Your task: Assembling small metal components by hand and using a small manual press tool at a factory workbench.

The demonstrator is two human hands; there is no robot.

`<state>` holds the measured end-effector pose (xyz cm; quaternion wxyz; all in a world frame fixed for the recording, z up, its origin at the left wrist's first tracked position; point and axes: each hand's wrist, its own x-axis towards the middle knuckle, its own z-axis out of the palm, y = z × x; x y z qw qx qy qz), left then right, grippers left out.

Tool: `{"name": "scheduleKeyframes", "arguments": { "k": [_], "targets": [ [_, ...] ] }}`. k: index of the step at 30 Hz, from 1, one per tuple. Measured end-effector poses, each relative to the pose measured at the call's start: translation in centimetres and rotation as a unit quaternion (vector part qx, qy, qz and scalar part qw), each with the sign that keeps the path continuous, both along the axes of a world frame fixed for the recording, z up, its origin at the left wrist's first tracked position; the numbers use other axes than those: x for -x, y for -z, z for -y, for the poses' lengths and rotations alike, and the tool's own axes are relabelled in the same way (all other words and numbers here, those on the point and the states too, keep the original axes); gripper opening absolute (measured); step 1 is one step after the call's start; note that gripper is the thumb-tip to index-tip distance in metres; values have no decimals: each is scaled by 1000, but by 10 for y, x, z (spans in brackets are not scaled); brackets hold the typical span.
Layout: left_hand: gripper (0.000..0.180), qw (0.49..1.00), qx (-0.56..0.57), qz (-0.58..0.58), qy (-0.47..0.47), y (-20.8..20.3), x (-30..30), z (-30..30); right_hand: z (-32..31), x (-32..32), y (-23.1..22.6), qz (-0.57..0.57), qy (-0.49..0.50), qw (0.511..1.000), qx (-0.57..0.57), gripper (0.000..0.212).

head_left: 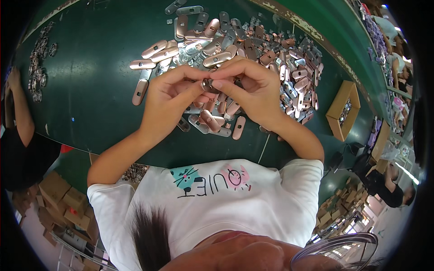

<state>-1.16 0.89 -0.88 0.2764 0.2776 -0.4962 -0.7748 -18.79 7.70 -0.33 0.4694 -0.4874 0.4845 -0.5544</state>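
Straight hair (150, 239), then left hand (171, 91) and right hand (255, 90) tight on a shiny metallic piece (207, 85) above oblong plates (217, 59).

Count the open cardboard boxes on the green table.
1: an open cardboard box with small parts inside, toward the right side of the green table, to the right of the right hand.
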Motion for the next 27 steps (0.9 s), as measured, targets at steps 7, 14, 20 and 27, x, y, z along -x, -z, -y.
{"name": "scheduleKeyframes", "arguments": {
  "k": [7,14,20,27],
  "targets": [
    [17,995,-99,-13,-22,3,-1,0,1,0,1,0,-11,1000,-1,12],
    [27,975,-215,-62,-14,2,-1,0,0,2,-1,-241,12,961,134,15],
    [33,986,-140,-86,10,-5,4,-10,0,3,-5,-208,48,969,121,19],
    [27,999,-49,5,6,2,-1,-2,1,2,1,-155,40,984,77,17]
  ]
}}
